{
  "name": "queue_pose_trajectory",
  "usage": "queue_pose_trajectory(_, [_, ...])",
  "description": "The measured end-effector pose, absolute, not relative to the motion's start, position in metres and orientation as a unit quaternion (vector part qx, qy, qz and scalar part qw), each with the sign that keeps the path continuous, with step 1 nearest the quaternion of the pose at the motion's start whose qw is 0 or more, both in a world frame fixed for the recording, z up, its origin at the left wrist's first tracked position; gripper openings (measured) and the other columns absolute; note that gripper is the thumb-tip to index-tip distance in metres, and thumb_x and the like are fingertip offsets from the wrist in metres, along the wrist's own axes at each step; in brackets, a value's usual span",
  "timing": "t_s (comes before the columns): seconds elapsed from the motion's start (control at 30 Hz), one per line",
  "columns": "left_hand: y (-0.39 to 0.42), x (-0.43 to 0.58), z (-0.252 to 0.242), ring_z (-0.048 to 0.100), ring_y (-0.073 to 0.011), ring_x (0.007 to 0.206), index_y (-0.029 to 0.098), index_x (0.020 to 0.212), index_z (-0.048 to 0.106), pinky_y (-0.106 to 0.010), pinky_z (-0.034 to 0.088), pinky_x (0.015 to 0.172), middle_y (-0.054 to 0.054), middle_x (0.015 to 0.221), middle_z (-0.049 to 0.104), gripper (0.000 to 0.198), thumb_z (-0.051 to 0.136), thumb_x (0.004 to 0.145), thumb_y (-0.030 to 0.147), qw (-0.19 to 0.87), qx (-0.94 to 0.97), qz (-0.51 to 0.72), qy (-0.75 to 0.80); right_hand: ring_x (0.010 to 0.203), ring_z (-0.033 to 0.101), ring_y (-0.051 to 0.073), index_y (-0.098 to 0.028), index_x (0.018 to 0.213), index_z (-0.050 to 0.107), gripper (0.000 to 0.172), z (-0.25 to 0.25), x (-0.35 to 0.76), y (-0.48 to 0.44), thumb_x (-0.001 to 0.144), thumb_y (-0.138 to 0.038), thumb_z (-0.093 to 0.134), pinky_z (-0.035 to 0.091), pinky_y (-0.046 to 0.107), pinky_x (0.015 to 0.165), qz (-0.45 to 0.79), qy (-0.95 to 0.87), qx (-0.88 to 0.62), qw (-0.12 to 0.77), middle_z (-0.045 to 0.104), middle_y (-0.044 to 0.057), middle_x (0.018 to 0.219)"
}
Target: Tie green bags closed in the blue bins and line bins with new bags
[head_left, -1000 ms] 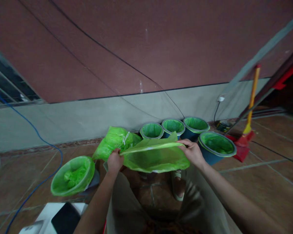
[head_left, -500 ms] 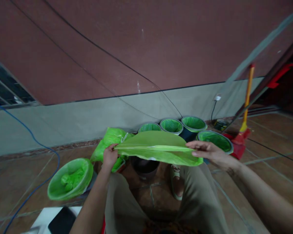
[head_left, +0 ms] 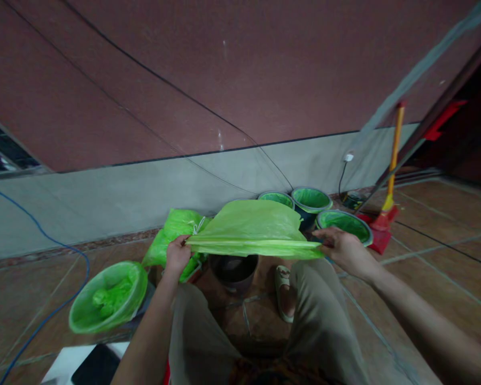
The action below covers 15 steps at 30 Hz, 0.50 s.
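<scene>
the dark bin (head_left: 233, 283) stands on the floor (head_left: 433, 310) between the person's legs (head_left: 324, 315), and a green bag (head_left: 252, 224) is held in the air above its far rim, drawn out in a nearly straight band; whether it touches that rim cannot be told. the left hand (head_left: 178, 256), up and left of the dark bin, pinches one end of the bag's edge in its fingers; the right hand (head_left: 348, 252), to the bin's right, grasps the other end between thumb and fingers. the step in hand looks like straightening the bag's mouth, and the next move seems to call for parting its edges without losing either end. left of the dark bin lies a stuffed green sack (head_left: 180, 223); lined bins (head_left: 310, 197) stand beyond it, rightward.
</scene>
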<state>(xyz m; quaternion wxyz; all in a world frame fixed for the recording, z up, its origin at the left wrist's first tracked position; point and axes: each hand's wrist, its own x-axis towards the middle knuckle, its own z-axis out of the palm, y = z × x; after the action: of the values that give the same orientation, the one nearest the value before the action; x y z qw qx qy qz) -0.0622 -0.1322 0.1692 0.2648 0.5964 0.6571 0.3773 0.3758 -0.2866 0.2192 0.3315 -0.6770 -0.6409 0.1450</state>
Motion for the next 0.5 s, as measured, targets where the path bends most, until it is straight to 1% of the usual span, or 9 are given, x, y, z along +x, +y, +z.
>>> queue_pose_trajectory(0.07, [-0.135, -0.059, 0.170, 0.063, -0.0126, 0.053, 0.013, 0.106, 0.073, -0.021, 0.052, 0.052, -0.002, 0.078, 0.076, 0.044, 0.048, 0.070, 0.008, 0.292, 0.592, 0.372, 0.653, 0.074, 0.067, 0.021, -0.016, 0.097, 0.073, 0.029, 0.210, 0.375, -0.279, 0.075, -0.019, 0.056, 0.054, 0.032, 0.070, -0.012, -0.631, -0.713, 0.306, 0.071, 0.009, 0.092])
queue_pose_trajectory(0.1, [-0.137, -0.057, 0.171, 0.064, -0.0134, 0.053, 0.013, 0.107, 0.073, -0.022, 0.052, 0.053, -0.002, 0.076, 0.075, 0.045, 0.048, 0.070, 0.008, 0.298, 0.592, 0.366, 0.653, 0.078, 0.067, 0.022, -0.015, 0.096, 0.074, 0.029, 0.206, 0.375, -0.276, 0.076, -0.018, 0.054, 0.054, 0.032, 0.071, -0.068, -0.623, -0.720, 0.296, 0.070, 0.011, 0.093])
queue_pose_trajectory(0.17, [-0.140, -0.055, 0.173, 0.064, -0.0149, 0.053, 0.013, 0.110, 0.073, -0.023, 0.051, 0.054, -0.001, 0.069, 0.073, 0.047, 0.049, 0.070, 0.008, 0.276, 0.607, 0.349, 0.658, 0.081, 0.068, 0.024, -0.015, 0.096, 0.073, 0.028, 0.202, 0.375, -0.272, 0.080, -0.018, 0.050, 0.053, 0.032, 0.071, -0.140, -0.609, -0.729, 0.281, 0.070, 0.012, 0.094])
queue_pose_trajectory(0.23, [-0.143, -0.055, 0.175, 0.064, -0.0157, 0.053, 0.013, 0.112, 0.073, -0.024, 0.050, 0.056, 0.000, 0.066, 0.071, 0.049, 0.050, 0.069, 0.008, 0.259, 0.619, 0.333, 0.663, 0.078, 0.067, 0.023, -0.015, 0.095, 0.073, 0.026, 0.204, 0.375, -0.271, 0.084, -0.021, 0.049, 0.051, 0.032, 0.068, -0.171, -0.598, -0.733, 0.274, 0.071, 0.012, 0.092])
queue_pose_trajectory(0.3, [-0.144, -0.057, 0.177, 0.063, -0.0154, 0.053, 0.013, 0.111, 0.073, -0.024, 0.049, 0.056, -0.001, 0.065, 0.070, 0.048, 0.050, 0.069, 0.007, 0.259, 0.623, 0.328, 0.661, 0.074, 0.066, 0.022, -0.017, 0.092, 0.072, 0.025, 0.214, 0.374, -0.273, 0.085, -0.022, 0.049, 0.050, 0.032, 0.066, -0.179, -0.592, -0.730, 0.291, 0.071, 0.011, 0.089])
queue_pose_trajectory(0.4, [-0.140, -0.061, 0.179, 0.060, -0.0132, 0.049, 0.012, 0.109, 0.073, -0.024, 0.049, 0.053, -0.001, 0.070, 0.071, 0.046, 0.051, 0.069, 0.008, 0.289, 0.592, 0.364, 0.659, 0.071, 0.064, 0.020, -0.020, 0.093, 0.070, 0.020, 0.234, 0.367, -0.284, 0.086, -0.028, 0.054, 0.050, 0.031, 0.067, -0.192, -0.571, -0.705, 0.375, 0.070, 0.007, 0.084])
queue_pose_trajectory(0.47, [-0.136, -0.063, 0.177, 0.059, -0.0113, 0.047, 0.013, 0.110, 0.071, -0.024, 0.050, 0.051, -0.001, 0.075, 0.072, 0.044, 0.053, 0.070, 0.012, 0.308, 0.548, 0.424, 0.652, 0.073, 0.063, 0.020, -0.021, 0.096, 0.069, 0.019, 0.238, 0.360, -0.292, 0.087, -0.034, 0.058, 0.050, 0.031, 0.070, -0.198, -0.551, -0.685, 0.433, 0.068, 0.006, 0.085])
queue_pose_trajectory(0.5, [-0.133, -0.065, 0.174, 0.058, -0.0106, 0.046, 0.013, 0.110, 0.071, -0.024, 0.051, 0.051, -0.001, 0.076, 0.072, 0.042, 0.053, 0.072, 0.014, 0.308, 0.530, 0.453, 0.647, 0.075, 0.063, 0.020, -0.022, 0.093, 0.068, 0.018, 0.233, 0.356, -0.296, 0.087, -0.035, 0.057, 0.050, 0.032, 0.071, -0.188, -0.555, -0.676, 0.447, 0.068, 0.007, 0.085])
